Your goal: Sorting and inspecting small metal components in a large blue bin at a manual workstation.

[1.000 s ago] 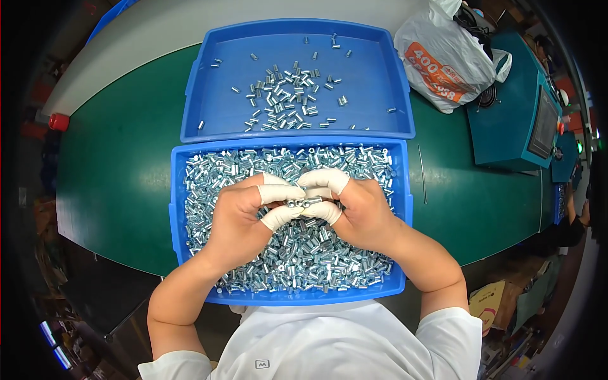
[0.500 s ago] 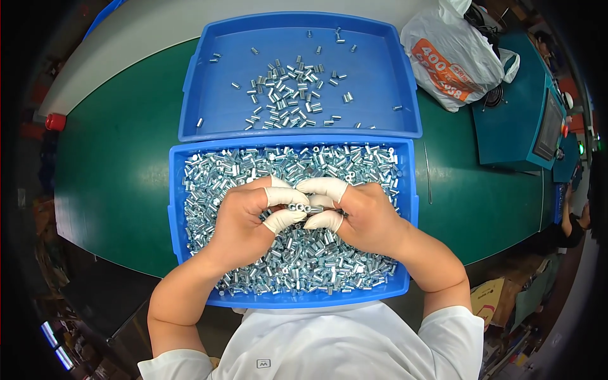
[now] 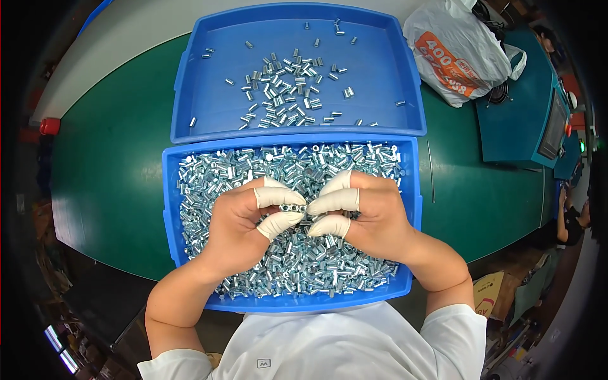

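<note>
White finger cots cover the thumb and fingertips of both my hands. My left hand [image 3: 244,218] pinches a short row of small hollow metal sleeves [image 3: 293,208] between thumb and fingers, their round open ends facing up. Close beside its fingertips is my right hand [image 3: 370,209], with thumb and fingers curved but apart and nothing visible between them. Both hands are over the near blue tray [image 3: 413,190], which is filled with loose sleeves of the same shiny kind. Beyond it, the far blue tray [image 3: 218,82] holds a scattered heap of sleeves [image 3: 285,92].
The trays stand on a green table [image 3: 114,171]. At the far right are a white plastic bag [image 3: 456,57] and a teal machine [image 3: 516,120] with a screen. A thin rod [image 3: 432,171] lies right of the near tray. Another person's arm [image 3: 562,218] shows at the right edge.
The right fingertips have come away from the row of sleeves, and the gap between right thumb and fingers is wider. My left hand keeps its pinch. The view has shifted slightly.
</note>
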The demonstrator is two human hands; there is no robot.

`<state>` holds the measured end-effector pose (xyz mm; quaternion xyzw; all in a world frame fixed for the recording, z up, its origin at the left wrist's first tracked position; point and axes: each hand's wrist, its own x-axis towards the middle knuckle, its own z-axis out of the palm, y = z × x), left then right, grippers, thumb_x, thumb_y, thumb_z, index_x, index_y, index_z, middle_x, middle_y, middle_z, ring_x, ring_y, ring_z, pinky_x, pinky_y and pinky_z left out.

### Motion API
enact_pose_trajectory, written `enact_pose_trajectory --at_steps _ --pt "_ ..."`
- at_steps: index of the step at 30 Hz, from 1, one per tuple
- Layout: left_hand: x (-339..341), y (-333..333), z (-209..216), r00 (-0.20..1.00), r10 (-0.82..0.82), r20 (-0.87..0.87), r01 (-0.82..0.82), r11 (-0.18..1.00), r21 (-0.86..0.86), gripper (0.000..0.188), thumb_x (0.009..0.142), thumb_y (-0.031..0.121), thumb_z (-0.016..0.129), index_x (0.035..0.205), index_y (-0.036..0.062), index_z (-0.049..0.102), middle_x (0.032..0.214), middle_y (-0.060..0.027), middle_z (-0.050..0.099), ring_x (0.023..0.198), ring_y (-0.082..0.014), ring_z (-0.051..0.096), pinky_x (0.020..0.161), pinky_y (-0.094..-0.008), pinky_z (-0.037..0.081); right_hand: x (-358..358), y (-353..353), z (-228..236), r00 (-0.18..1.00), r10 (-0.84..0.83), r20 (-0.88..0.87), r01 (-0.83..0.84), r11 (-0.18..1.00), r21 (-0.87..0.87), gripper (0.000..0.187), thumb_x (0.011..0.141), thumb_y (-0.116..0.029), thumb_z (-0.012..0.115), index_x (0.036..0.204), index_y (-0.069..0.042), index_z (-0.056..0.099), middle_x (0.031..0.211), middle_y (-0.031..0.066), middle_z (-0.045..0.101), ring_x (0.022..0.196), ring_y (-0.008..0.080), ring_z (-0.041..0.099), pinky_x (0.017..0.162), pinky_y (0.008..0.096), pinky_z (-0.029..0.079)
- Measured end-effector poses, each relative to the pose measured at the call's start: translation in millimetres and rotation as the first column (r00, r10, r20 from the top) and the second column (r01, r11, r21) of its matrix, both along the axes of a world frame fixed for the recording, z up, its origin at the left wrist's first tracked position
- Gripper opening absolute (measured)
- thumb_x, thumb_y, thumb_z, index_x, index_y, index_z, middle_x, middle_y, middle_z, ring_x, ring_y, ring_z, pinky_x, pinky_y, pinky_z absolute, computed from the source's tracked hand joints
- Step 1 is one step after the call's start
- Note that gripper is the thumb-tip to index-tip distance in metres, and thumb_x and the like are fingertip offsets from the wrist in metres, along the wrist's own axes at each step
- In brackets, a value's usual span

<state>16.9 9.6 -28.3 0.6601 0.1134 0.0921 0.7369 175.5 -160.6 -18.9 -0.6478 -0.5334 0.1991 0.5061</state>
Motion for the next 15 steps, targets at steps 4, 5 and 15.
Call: enact_pose_trajectory --at_steps 4,5,15 --pt "-1.4 -2.3 -1.3 1.0 -0.025 -0.004 0.025 1.0 0.004 0.023 0.089 -0.007 0.073 0.111 0.001 0.073 0.103 -0.0107 0.069 0.091 -0.0164 0.069 0.08 -0.0285 0.057 -4.6 -2.3 0.6 0.979 -0.029 -0.203 0.011 0.996 -0.09 0.02 0.08 -0.008 0.087 0.096 -0.002 0.075 0.092 0.0105 0.075 0.075 0.0166 0.073 0.063 0.0271 0.057" --pt "-1.8 -2.1 -1.3 1.0 -0.027 -0.007 0.027 1.0 0.013 0.023 0.089 -0.007 0.073 0.111 0.0011 0.073 0.103 -0.0106 0.069 0.091 -0.0163 0.068 0.08 -0.0284 0.057 -5.0 -2.2 -0.2 0.978 -0.031 -0.205 0.012 0.996 -0.092 0.02 0.08 -0.008 0.087 0.096 -0.002 0.075 0.092 0.0105 0.075 0.075 0.0166 0.073 0.063 0.0271 0.057" --pt "-4.6 -5.6 -3.2 1.0 -0.005 0.02 0.006 0.998 -0.056 0.025 0.089 -0.006 0.073 0.113 0.0012 0.073 0.103 -0.0102 0.068 0.091 -0.0153 0.068 0.078 -0.0273 0.055 -6.6 -1.7 3.0 0.952 -0.036 -0.305 -0.003 0.992 -0.128 0.016 0.087 -0.007 0.081 0.099 -0.001 0.073 0.083 0.0078 0.076 0.077 0.0138 0.075 0.067 0.0255 0.059"
